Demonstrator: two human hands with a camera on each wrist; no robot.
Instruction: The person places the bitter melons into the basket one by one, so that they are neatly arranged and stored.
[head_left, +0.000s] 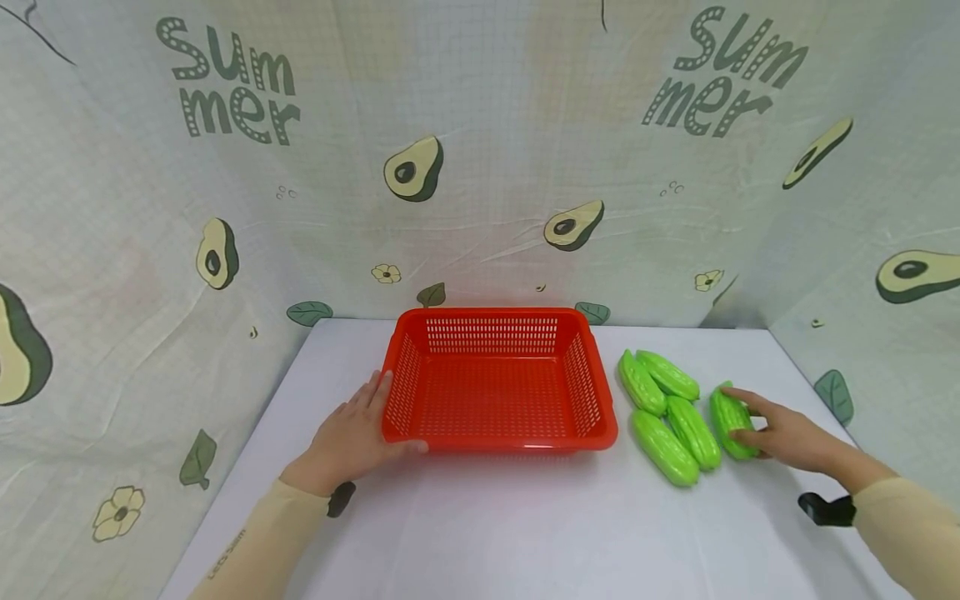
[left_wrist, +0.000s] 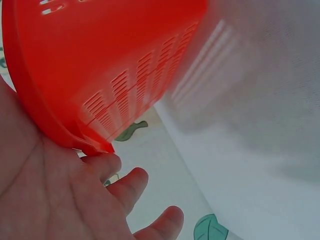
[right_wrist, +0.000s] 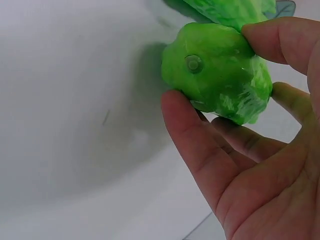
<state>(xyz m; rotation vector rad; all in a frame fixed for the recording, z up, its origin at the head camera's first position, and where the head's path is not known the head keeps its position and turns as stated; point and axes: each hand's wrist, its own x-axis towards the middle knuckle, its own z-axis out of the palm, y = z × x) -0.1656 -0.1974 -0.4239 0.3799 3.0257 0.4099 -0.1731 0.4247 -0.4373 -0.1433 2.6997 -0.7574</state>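
Observation:
My right hand (head_left: 787, 432) grips a bright green, ridged bitter melon (head_left: 729, 421) at the right of the table, thumb on one side and fingers on the other. Its rounded end with a small stem nub (right_wrist: 194, 63) faces the right wrist camera. Several more bitter melons (head_left: 692, 429) lie in a cluster just left of it. My left hand (head_left: 358, 437) rests against the near left corner of a red plastic basket (head_left: 495, 444), its fingers extended along the side and the thumb along the front rim. In the left wrist view the palm meets the basket's rim (left_wrist: 37, 115).
The basket, with slotted walls, stands at the back middle of a white table (head_left: 480, 533). Behind and beside the table hangs a pale cloth (head_left: 487, 100) printed with avocados and leaves. The melon cluster lies close to the basket's right side.

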